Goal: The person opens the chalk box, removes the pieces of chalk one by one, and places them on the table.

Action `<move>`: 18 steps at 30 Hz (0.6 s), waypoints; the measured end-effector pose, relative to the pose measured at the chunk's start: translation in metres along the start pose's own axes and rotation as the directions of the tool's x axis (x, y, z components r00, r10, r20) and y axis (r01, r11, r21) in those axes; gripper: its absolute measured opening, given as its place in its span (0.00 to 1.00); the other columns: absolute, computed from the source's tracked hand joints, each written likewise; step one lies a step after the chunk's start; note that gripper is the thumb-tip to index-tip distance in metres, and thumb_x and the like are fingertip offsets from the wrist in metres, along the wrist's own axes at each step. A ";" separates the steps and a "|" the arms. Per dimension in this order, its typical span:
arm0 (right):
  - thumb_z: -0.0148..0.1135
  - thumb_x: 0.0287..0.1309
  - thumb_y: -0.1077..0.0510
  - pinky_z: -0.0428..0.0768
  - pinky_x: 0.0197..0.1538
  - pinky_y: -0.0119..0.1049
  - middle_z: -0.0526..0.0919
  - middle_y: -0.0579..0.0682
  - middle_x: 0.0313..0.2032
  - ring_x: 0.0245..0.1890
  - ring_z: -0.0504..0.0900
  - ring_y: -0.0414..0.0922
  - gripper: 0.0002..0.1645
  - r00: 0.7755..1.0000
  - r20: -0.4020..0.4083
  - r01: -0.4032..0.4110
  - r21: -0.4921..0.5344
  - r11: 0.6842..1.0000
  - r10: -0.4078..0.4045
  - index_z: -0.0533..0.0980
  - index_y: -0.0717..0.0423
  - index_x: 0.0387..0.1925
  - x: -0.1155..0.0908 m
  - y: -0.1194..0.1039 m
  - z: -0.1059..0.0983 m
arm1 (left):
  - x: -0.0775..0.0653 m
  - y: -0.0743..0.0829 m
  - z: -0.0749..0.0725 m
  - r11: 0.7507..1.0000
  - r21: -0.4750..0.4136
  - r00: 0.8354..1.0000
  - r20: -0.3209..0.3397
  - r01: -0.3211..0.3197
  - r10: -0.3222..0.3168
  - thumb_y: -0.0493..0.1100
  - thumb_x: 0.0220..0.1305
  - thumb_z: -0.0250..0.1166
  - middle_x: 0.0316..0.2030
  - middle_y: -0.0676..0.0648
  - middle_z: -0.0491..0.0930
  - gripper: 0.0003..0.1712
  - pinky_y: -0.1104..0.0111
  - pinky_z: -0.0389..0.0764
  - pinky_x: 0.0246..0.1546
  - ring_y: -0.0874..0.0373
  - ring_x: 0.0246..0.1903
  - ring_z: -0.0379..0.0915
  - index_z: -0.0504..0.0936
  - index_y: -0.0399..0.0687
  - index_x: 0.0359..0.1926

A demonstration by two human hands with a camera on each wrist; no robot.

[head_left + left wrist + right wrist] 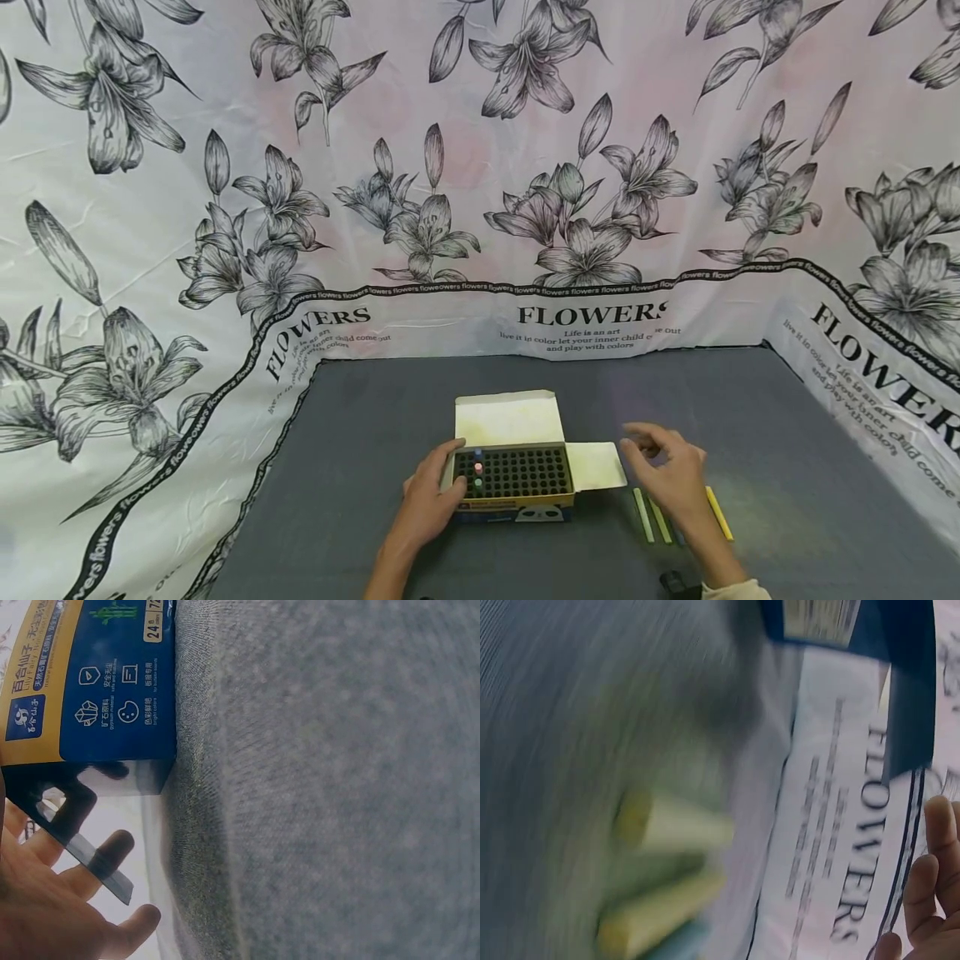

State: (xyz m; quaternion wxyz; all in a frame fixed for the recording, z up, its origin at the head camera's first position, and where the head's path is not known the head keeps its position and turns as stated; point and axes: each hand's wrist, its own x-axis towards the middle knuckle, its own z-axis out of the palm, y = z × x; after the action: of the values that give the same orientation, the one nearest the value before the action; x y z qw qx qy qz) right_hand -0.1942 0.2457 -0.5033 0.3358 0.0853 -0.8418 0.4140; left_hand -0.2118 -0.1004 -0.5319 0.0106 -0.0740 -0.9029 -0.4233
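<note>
Three chalks (478, 468), blue, pink and green, are stood in holes at the left end of the box (517, 502), which is set on the grey table (360, 467) with its lid (510, 419) and right flap (596, 465) folded open. The box's left end is grasped by the left hand (431, 502), between thumb and fingers. The right hand (671, 475) is raised just beside the flap, its fingers loosely bent and released. Below it, loose sticks (643, 515) are laid side by side, one partly hidden by the wrist.
</note>
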 end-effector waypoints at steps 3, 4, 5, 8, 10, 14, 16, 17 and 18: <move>0.71 0.48 0.65 0.58 0.46 0.45 0.83 0.44 0.25 0.27 0.72 0.41 0.14 0.998 0.011 0.056 0.019 0.998 -0.056 0.84 0.54 0.39 0.001 -0.009 0.014 | 0.001 0.001 0.000 1.000 0.009 1.000 0.002 -0.003 0.003 0.47 0.64 0.58 0.63 0.53 0.71 0.30 0.49 0.57 0.47 0.54 0.48 0.70 0.65 0.71 0.67; 0.71 0.48 0.65 0.59 0.45 0.44 0.83 0.43 0.25 0.27 0.73 0.41 0.14 0.997 0.018 0.074 0.024 0.997 -0.074 0.84 0.53 0.39 0.001 -0.013 0.019 | 0.001 0.001 0.000 1.000 0.011 1.000 0.003 -0.003 0.003 0.47 0.64 0.58 0.63 0.53 0.71 0.30 0.49 0.57 0.47 0.54 0.49 0.70 0.65 0.70 0.67; 0.72 0.47 0.65 0.59 0.44 0.43 0.83 0.42 0.25 0.27 0.73 0.42 0.14 0.996 0.023 0.086 0.033 0.996 -0.087 0.84 0.53 0.39 0.001 -0.016 0.024 | 0.001 0.001 0.000 1.000 0.011 1.000 0.006 -0.003 0.003 0.47 0.64 0.57 0.63 0.52 0.71 0.30 0.49 0.57 0.47 0.54 0.48 0.70 0.65 0.70 0.67; 0.73 0.44 0.65 0.56 0.43 0.44 0.84 0.42 0.25 0.27 0.72 0.42 0.15 0.990 0.041 0.129 0.064 0.990 -0.132 0.84 0.52 0.38 0.001 -0.025 0.039 | 0.001 0.002 -0.001 1.000 0.009 1.000 0.013 -0.010 0.010 0.47 0.64 0.57 0.63 0.52 0.71 0.30 0.50 0.57 0.46 0.53 0.46 0.70 0.65 0.68 0.67; 0.74 0.43 0.65 0.53 0.42 0.44 0.84 0.41 0.25 0.26 0.70 0.41 0.16 0.987 0.058 0.146 0.084 0.986 -0.152 0.84 0.52 0.38 0.000 -0.031 0.049 | 0.001 0.002 -0.001 1.000 0.012 1.000 0.010 -0.016 0.016 0.47 0.64 0.57 0.63 0.51 0.71 0.30 0.49 0.57 0.46 0.53 0.48 0.71 0.65 0.68 0.67; 0.74 0.44 0.64 0.50 0.44 0.45 0.83 0.39 0.26 0.27 0.70 0.42 0.16 0.977 0.115 0.165 0.122 0.979 -0.179 0.84 0.52 0.38 -0.002 -0.042 0.068 | 0.002 0.002 -0.001 1.000 0.005 1.000 0.006 -0.019 0.019 0.46 0.64 0.57 0.64 0.52 0.70 0.30 0.45 0.58 0.49 0.50 0.54 0.70 0.66 0.68 0.67; 0.74 0.45 0.64 0.50 0.44 0.45 0.82 0.37 0.26 0.27 0.70 0.42 0.16 0.971 0.143 0.173 0.141 0.975 -0.193 0.84 0.52 0.39 -0.004 -0.047 0.077 | 0.002 0.002 -0.001 1.000 0.000 1.000 0.006 -0.018 0.018 0.46 0.64 0.58 0.64 0.52 0.70 0.30 0.44 0.57 0.49 0.50 0.55 0.70 0.66 0.69 0.67; 0.73 0.45 0.63 0.50 0.45 0.45 0.82 0.37 0.26 0.27 0.70 0.42 0.15 0.966 0.157 0.181 0.150 0.972 -0.204 0.84 0.52 0.39 -0.004 -0.050 0.081 | 0.002 0.002 -0.002 1.000 -0.003 1.000 0.008 -0.018 0.018 0.46 0.64 0.58 0.64 0.52 0.70 0.30 0.44 0.57 0.49 0.50 0.53 0.70 0.66 0.69 0.67; 0.73 0.46 0.63 0.50 0.45 0.45 0.81 0.36 0.26 0.28 0.70 0.42 0.15 0.962 0.170 0.186 0.158 0.970 -0.212 0.83 0.52 0.39 -0.005 -0.054 0.085 | 0.001 0.002 -0.002 1.000 0.001 1.000 0.009 -0.017 0.017 0.46 0.64 0.58 0.64 0.52 0.70 0.30 0.44 0.57 0.50 0.50 0.54 0.70 0.66 0.69 0.67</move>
State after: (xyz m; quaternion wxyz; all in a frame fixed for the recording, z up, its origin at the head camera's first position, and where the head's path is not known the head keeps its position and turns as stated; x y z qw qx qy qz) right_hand -0.2096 0.1463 -0.5093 0.2890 0.2313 -0.8253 0.4264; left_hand -0.2131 -0.1005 -0.5296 0.0102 -0.0835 -0.9024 -0.4226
